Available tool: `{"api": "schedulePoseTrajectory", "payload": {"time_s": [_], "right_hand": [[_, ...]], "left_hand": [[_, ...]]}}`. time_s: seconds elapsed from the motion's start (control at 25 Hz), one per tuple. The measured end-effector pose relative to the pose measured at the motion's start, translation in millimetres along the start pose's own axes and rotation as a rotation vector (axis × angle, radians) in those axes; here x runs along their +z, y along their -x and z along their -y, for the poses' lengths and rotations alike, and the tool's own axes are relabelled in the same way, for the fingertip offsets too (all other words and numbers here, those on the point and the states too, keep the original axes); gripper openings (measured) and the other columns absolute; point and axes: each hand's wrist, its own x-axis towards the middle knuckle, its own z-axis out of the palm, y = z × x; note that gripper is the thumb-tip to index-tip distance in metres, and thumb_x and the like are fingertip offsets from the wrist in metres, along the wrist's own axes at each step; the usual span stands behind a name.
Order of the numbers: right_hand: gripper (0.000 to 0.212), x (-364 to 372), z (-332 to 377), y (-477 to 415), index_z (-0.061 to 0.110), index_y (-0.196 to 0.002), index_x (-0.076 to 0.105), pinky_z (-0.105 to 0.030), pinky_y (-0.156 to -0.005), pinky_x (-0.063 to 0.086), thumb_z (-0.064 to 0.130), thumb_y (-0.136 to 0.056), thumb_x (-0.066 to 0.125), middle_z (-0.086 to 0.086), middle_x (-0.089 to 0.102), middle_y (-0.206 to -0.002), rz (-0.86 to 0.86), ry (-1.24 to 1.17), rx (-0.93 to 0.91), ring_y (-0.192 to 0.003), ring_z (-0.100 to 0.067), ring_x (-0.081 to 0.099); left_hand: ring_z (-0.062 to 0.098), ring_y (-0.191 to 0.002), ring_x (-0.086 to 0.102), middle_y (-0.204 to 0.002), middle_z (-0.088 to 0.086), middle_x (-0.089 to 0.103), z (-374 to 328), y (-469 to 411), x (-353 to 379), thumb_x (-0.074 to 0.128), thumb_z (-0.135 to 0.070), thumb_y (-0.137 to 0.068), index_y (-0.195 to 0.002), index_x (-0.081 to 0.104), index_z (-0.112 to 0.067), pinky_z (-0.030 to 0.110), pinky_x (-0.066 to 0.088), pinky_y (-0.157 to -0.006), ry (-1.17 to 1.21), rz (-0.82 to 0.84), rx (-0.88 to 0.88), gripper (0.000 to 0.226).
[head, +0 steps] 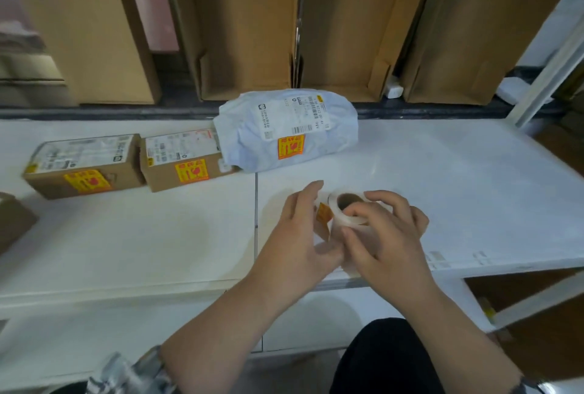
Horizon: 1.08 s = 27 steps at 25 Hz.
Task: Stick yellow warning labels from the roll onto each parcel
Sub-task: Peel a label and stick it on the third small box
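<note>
We see a white table filling most of the view, its top split by a thin seam running toward us. Behind its far edge stand tall brown cardboard cartons, open and leaning upright in a row, with a white shelf post slanting at the far right.

On the table, the largest parcel is a pale blue-white poly mailer, lying near the far edge with a shipping slip and a yellow warning label already on its front. Just to its left, touching it, sits a small brown box with its own yellow label on the near face. Left again, just beside that one, a second brown box carries a label too. A corner of another brown box pokes in at the left edge; we cannot tell whether it is labelled.

Nearer us, both hands meet around the label roll, held just above the table right of the seam. The right hand is closed over the roll from the near side, fingers curled on its rim. The left hand cups the roll's left side, fingers loosely together by a yellow label sticking out there. The hands hide most of the roll.
</note>
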Motion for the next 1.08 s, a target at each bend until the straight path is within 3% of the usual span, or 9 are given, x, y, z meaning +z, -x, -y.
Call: {"api": "schedulePoseTrajectory", "payload": {"time_s": [0.08,0.2,0.28,0.48,0.56,0.68,0.76,0.88,1.08], "right_hand": [[0.02,2.0,-0.9,1.8,0.026,-0.106,0.069,-0.042,-0.101,0.027,0.023,-0.087,0.075,0.031,0.055,-0.114,-0.017,-0.014,0.006,-0.131,-0.006,0.05],[0.019,3.3,-2.8,2.2,0.026,-0.108,0.069,-0.042,-0.103,0.026,0.024,-0.089,0.072,0.024,0.063,-0.115,-0.007,-0.031,0.022,-0.133,-0.008,0.05],[0.02,3.5,-3.4,3.1,0.025,-0.109,0.069,-0.043,-0.104,0.026,0.024,-0.09,0.072,0.021,0.066,-0.114,-0.002,-0.032,0.033,-0.134,-0.009,0.051],[0.019,-2.6,8.1,7.0,0.019,-0.102,0.072,-0.059,-0.098,0.039,0.024,-0.084,0.074,0.01,0.07,-0.115,-0.19,0.02,-0.012,-0.132,-0.021,0.053],[0.022,1.3,46.7,9.7,0.013,-0.098,0.073,-0.051,-0.097,0.044,0.026,-0.08,0.074,-0.001,0.069,-0.111,-0.284,-0.106,-0.056,-0.118,-0.027,0.059],[0.041,14.6,134.5,0.2,0.03,-0.114,0.061,-0.024,-0.086,0.052,0.042,-0.079,0.077,0.005,0.066,-0.11,0.088,-0.821,0.312,-0.104,-0.01,0.066],[0.04,34.4,164.6,-8.5,0.033,-0.117,0.059,-0.028,-0.071,0.058,0.036,-0.084,0.082,0.0,0.072,-0.104,0.319,-1.123,0.604,-0.086,-0.01,0.071],[0.023,58.5,196.1,-27.5,0.025,-0.112,0.066,-0.034,-0.066,0.054,0.012,-0.093,0.071,-0.009,0.077,-0.093,0.442,-1.211,0.714,-0.07,-0.017,0.069],[0.013,102.5,239.7,-44.4,0.018,-0.101,0.073,-0.036,-0.078,0.059,0.008,-0.095,0.068,-0.013,0.08,-0.095,0.558,-1.265,0.649,-0.079,-0.023,0.074]], "left_hand": [[-0.006,-0.108,0.049,-0.133,-0.014,0.039,-0.6,-0.1,5.7,0.076,-0.039,-0.085,-0.142,0.038,-0.028,-0.003,0.038,-0.086,-0.005,-0.128,-0.041,0.068],[-0.004,-0.098,0.052,-0.111,-0.009,0.047,-0.4,-3.3,6.7,0.074,-0.028,-0.084,-0.097,0.054,-0.029,0.003,0.041,-0.083,-0.106,-0.206,-0.011,0.024],[0.003,-0.086,0.054,-0.098,-0.006,0.055,2.8,-2.2,1.3,0.07,-0.019,-0.083,-0.075,0.05,-0.029,0.003,0.039,-0.077,-0.151,-0.242,-0.007,0.024],[0.008,-0.082,0.064,-0.089,-0.017,0.06,19.2,30.8,-50.8,0.076,-0.005,-0.078,-0.078,0.058,-0.018,0.007,0.046,-0.07,-0.137,-0.454,0.007,0.022],[0.006,-0.088,0.067,-0.094,-0.013,0.06,19.1,52.4,-72.7,0.077,0.0,-0.076,-0.08,0.061,-0.018,0.012,0.049,-0.074,-0.216,-0.528,0.144,0.024],[0.004,-0.102,0.067,-0.11,-0.006,0.063,24.0,77.6,-90.0,0.08,-0.005,-0.077,-0.083,0.066,-0.015,0.019,0.053,-0.075,-0.305,-0.556,0.291,0.018],[0.009,-0.103,0.069,-0.117,-0.007,0.064,31.6,87.8,-95.2,0.077,-0.011,-0.08,-0.086,0.069,-0.014,0.026,0.058,-0.073,-0.317,-0.554,0.283,0.01],[0.011,-0.103,0.069,-0.12,-0.009,0.061,45.4,102.2,-117.5,0.069,-0.01,-0.077,-0.084,0.068,-0.013,0.028,0.057,-0.073,-0.375,-0.601,0.227,0.008],[0.014,-0.105,0.064,-0.124,-0.005,0.056,72.0,132.1,-169.0,0.076,-0.012,-0.08,-0.09,0.065,-0.018,0.03,0.055,-0.078,-0.396,-0.652,0.14,0.016]]}}
